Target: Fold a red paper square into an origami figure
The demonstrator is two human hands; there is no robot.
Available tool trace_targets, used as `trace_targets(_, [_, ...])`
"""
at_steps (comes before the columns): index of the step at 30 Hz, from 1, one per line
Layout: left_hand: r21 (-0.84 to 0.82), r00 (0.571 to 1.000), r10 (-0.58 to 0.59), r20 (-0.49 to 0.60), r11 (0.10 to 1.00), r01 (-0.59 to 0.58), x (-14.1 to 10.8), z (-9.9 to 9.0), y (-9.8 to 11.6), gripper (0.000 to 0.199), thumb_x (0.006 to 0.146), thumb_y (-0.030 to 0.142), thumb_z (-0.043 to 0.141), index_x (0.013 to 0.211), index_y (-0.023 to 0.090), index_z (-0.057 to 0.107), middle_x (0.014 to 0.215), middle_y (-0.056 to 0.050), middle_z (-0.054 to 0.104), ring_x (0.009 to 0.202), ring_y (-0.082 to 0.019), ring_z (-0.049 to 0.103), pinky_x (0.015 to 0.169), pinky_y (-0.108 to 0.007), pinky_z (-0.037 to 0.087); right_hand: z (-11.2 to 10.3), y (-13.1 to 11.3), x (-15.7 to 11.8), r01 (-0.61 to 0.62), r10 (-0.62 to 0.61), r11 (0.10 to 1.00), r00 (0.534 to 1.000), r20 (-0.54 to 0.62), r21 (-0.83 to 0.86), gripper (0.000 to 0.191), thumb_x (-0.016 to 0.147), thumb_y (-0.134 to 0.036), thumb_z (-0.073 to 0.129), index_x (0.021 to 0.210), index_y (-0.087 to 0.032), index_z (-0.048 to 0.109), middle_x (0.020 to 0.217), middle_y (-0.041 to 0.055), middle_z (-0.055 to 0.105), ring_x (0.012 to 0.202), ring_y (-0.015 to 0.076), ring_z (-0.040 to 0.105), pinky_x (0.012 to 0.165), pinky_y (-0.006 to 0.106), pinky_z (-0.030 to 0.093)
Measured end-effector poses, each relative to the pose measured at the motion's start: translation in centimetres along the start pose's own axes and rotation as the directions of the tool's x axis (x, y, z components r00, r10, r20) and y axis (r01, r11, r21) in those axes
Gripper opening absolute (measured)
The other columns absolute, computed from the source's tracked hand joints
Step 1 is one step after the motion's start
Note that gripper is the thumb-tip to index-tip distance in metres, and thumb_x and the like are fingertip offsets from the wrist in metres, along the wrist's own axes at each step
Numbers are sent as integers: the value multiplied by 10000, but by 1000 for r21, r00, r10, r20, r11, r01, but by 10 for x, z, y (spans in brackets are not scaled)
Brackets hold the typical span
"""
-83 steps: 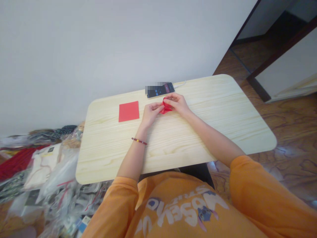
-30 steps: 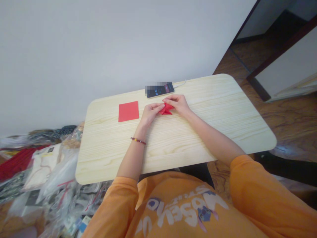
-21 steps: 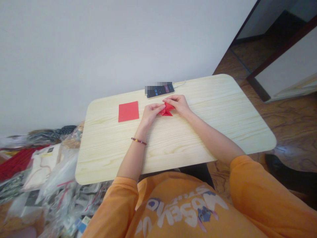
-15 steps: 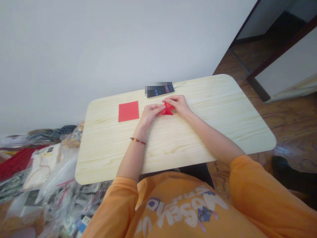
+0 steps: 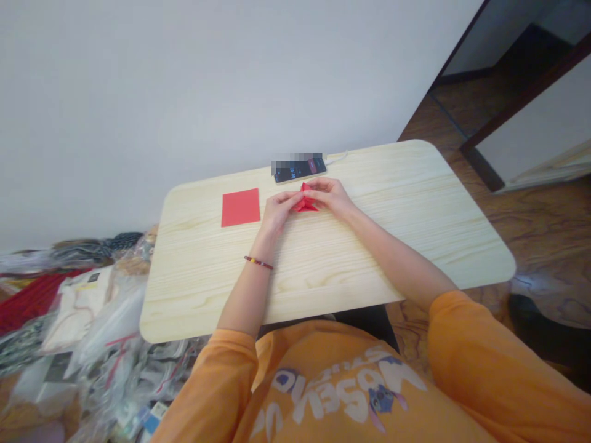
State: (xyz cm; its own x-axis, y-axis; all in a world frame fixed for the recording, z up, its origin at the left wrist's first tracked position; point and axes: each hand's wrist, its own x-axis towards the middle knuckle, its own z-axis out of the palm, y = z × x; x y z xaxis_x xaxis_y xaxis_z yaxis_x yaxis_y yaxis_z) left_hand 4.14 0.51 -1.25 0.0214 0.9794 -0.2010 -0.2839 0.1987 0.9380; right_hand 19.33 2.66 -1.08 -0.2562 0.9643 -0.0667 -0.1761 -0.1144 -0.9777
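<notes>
Between my two hands, just above the table, is a folded red paper (image 5: pixel 305 205) with pointed corners. My left hand (image 5: pixel 278 211) pinches its left side with thumb and fingers. On the other side, my right hand (image 5: pixel 331 193) grips the paper near its upper right part. My fingers hide some of the folds. A flat square of red paper (image 5: pixel 241 208) lies on the table to the left of my left hand.
The pale wooden table (image 5: pixel 323 271) stands against a white wall. A phone (image 5: pixel 300 168) with a white cable lies at its back edge, behind my hands. Bagged items and cloth (image 5: pixel 106 320) are heaped at the left. A doorway is at the right.
The folded paper has turned and shifted slightly left, and one point now stands up between my fingers. The fingers of my right hand have shifted on it.
</notes>
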Motion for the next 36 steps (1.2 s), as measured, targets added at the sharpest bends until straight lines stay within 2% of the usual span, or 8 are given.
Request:
trace_targets(5, [-18,999,20,-28,1000,-20,2,-1,-2,363,432,391,891,663,159,736,659,-23,693,619,-98,587,673,-240,457,-1,1,0,4,-3,1000,998,63,-15,421,487,-338,850,794,-149,633,679,-15,647,495,63,490,397,188,314])
trace_targets(13, [-6,1000,30,-2,1000,-30,3,-2,-2,372,422,392,896,677,167,745,680,-24,709,628,-100,598,675,-240,464,-1,-4,-2,-35,40,996,997,61,-86,295,518,-293,810,668,-136,610,535,-34,580,415,44,409,399,201,265])
trace_targets(23, [35,994,-51,98,998,48,-1,-3,6,364,468,369,888,715,142,746,697,-49,720,633,-119,627,698,-255,483,-1,-8,-5,-65,86,976,992,92,-208,239,528,-283,770,629,-110,640,449,-45,512,408,42,348,425,226,201])
trace_targets(28, [64,991,-54,120,997,46,-2,-4,5,384,491,441,870,709,150,745,691,-39,713,602,-106,596,638,-238,465,-1,-10,-7,-107,137,960,986,100,-258,249,514,-298,791,629,-111,673,528,-10,596,483,69,449,466,221,288])
trace_targets(31, [84,995,-32,96,996,24,-1,-6,2,333,528,418,858,687,152,739,666,-31,697,571,-87,557,592,-226,430,0,-12,-8,-113,146,957,984,106,-267,230,515,-287,789,640,-118,693,583,7,645,537,93,515,503,223,350])
trace_targets(36, [66,996,-25,83,998,20,2,-9,-2,297,566,376,846,717,142,744,676,-32,696,572,-81,551,596,-227,426,0,-12,-8,-120,154,952,983,102,-282,235,516,-282,797,657,-118,706,601,15,661,548,99,532,511,222,373])
